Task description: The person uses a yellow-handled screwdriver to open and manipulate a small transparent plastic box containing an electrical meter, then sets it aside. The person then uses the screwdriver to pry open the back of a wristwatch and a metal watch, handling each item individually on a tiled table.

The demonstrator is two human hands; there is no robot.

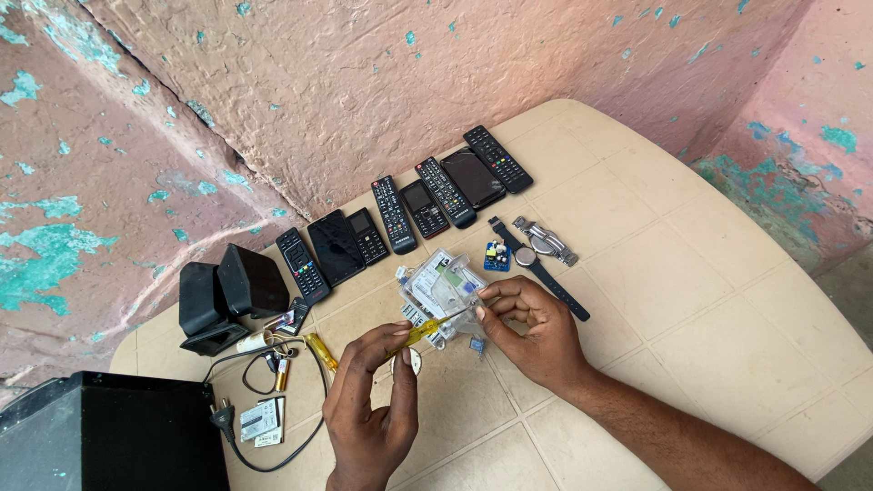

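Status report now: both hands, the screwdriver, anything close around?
Left hand grips yellow-handled screwdriver. Right hand pinches its tip. Clear plastic packets lie right behind; small blue circuit board beyond.
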